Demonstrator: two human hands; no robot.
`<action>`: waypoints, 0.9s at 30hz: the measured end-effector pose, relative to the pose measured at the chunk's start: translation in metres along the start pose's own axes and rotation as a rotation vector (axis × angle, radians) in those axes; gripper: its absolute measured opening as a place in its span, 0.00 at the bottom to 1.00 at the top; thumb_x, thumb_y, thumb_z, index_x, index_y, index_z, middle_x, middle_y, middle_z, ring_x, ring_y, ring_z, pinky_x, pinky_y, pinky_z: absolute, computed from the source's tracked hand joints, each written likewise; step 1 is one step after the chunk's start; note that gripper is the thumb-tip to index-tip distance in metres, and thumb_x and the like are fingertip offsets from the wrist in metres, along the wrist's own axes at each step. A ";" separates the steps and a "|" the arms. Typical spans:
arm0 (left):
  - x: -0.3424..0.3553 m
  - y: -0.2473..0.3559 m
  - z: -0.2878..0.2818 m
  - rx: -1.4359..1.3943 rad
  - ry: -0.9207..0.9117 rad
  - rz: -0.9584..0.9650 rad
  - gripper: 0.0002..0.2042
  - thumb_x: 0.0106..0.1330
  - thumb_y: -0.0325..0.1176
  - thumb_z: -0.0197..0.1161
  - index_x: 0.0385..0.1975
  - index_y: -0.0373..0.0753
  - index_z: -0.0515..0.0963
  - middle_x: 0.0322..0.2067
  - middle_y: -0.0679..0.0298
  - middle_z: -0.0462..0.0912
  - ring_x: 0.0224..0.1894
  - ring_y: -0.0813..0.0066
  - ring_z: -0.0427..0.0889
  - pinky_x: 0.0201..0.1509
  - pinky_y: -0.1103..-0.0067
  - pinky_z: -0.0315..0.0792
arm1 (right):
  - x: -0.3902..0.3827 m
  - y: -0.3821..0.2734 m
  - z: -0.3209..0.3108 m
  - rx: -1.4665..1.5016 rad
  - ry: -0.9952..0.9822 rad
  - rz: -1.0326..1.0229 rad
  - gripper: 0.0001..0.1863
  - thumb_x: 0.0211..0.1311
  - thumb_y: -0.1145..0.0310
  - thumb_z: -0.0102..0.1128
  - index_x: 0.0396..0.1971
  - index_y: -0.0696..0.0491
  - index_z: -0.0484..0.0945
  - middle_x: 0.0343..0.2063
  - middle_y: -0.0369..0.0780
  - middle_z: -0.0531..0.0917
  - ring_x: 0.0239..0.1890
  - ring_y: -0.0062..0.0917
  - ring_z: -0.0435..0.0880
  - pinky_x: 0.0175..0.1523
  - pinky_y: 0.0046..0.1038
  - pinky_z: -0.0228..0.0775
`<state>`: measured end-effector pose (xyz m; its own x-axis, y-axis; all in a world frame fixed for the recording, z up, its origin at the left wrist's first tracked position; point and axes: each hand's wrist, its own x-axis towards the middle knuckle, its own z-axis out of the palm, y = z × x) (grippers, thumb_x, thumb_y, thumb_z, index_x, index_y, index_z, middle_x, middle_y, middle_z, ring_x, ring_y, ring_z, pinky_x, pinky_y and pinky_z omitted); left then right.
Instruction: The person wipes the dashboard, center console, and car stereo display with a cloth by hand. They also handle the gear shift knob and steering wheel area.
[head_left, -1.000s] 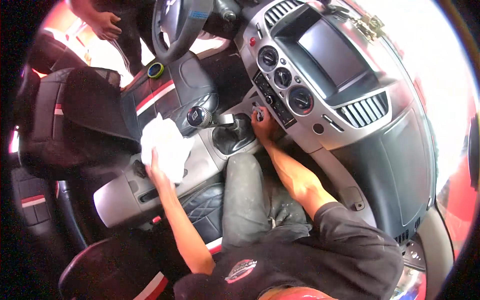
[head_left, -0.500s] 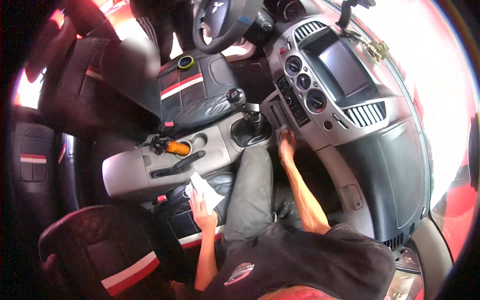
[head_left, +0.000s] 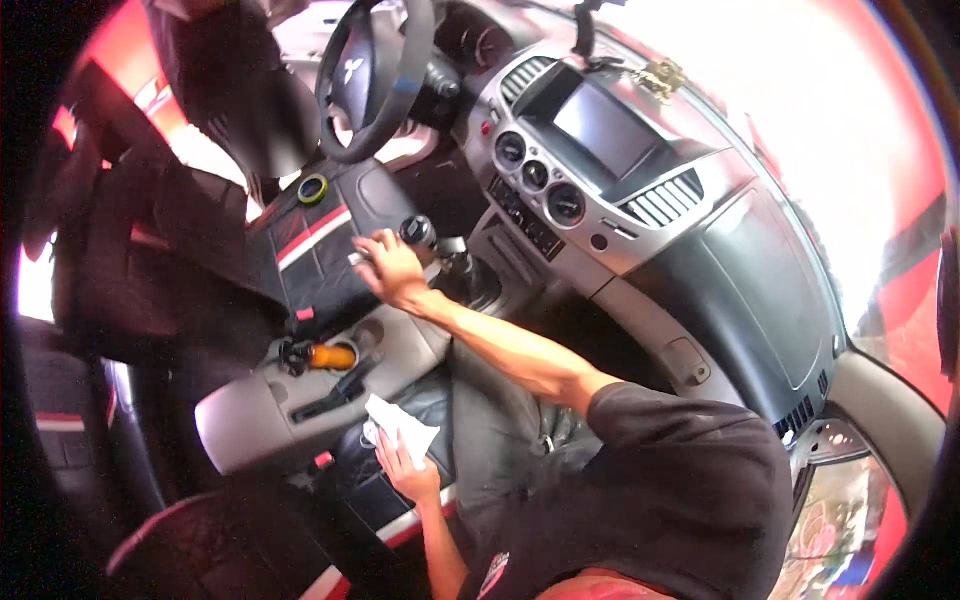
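My left hand (head_left: 410, 474) is low over the near seat (head_left: 385, 490), its fingers on a folded white cloth (head_left: 408, 430) that it grips. My right arm reaches across the centre console. My right hand (head_left: 393, 272) is closed beside the gear lever, with a bit of pale grey cloth (head_left: 357, 258) showing past its fingers; the rest of that cloth is hidden. Just beyond this hand stands the gear knob (head_left: 417, 230), black and round on top. Behind the wrist, part of the lever's dark boot (head_left: 474, 282) shows.
An orange bottle with a black spray head (head_left: 331, 357) stands in the console cup holder, beside the handbrake (head_left: 345, 388). A round yellow-rimmed tin (head_left: 312, 188) lies on the far seat. Ahead are the steering wheel (head_left: 375, 85) and dashboard screen (head_left: 610, 128). Another person in dark clothes (head_left: 215, 60) is at the far door.
My right hand has moved left from the lower dashboard, over the console to beside the gear knob. My left hand stays on the white cloth. The view has shifted, and the other person leans in differently.
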<state>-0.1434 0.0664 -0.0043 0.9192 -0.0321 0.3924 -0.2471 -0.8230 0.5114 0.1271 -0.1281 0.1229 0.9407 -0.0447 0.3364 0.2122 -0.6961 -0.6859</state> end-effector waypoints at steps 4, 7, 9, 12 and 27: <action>0.005 0.012 -0.007 -0.025 -0.007 -0.007 0.24 0.56 0.24 0.55 0.56 0.34 0.75 0.62 0.45 0.70 0.66 0.46 0.67 0.71 0.57 0.59 | 0.018 -0.012 -0.004 -0.199 0.066 -0.124 0.50 0.52 0.45 0.71 0.72 0.42 0.54 0.68 0.65 0.51 0.69 0.61 0.54 0.68 0.48 0.60; -0.001 -0.001 -0.006 -0.049 -0.009 -0.003 0.23 0.56 0.25 0.55 0.56 0.34 0.76 0.63 0.45 0.69 0.66 0.46 0.66 0.71 0.57 0.58 | -0.039 -0.023 -0.001 0.092 0.078 -0.234 0.30 0.57 0.57 0.68 0.57 0.52 0.70 0.59 0.56 0.67 0.61 0.52 0.68 0.64 0.42 0.66; 0.001 -0.003 -0.006 -0.049 0.011 0.031 0.22 0.58 0.24 0.54 0.55 0.31 0.75 0.60 0.42 0.72 0.63 0.43 0.69 0.67 0.58 0.62 | -0.094 -0.038 -0.024 0.170 0.051 -0.291 0.21 0.58 0.63 0.65 0.50 0.54 0.74 0.52 0.49 0.73 0.56 0.45 0.74 0.59 0.41 0.69; -0.007 -0.026 0.008 -0.318 0.077 -0.122 0.18 0.62 0.24 0.54 0.52 0.26 0.74 0.52 0.39 0.76 0.55 0.39 0.75 0.61 0.58 0.68 | -0.170 -0.046 -0.052 0.166 -0.133 -0.162 0.19 0.59 0.67 0.64 0.50 0.53 0.74 0.48 0.45 0.75 0.51 0.38 0.78 0.55 0.38 0.72; 0.091 0.182 -0.086 -1.078 -0.584 0.251 0.31 0.63 0.27 0.61 0.66 0.31 0.60 0.68 0.45 0.60 0.70 0.52 0.61 0.72 0.63 0.57 | -0.229 -0.091 -0.204 1.004 0.515 0.573 0.25 0.70 0.59 0.53 0.62 0.56 0.68 0.64 0.43 0.67 0.63 0.25 0.68 0.66 0.29 0.61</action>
<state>-0.1311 -0.0377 0.1902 0.7408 -0.5943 0.3131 -0.3059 0.1165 0.9449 -0.1620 -0.2003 0.2399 0.8002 -0.5889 -0.1133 0.1289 0.3535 -0.9265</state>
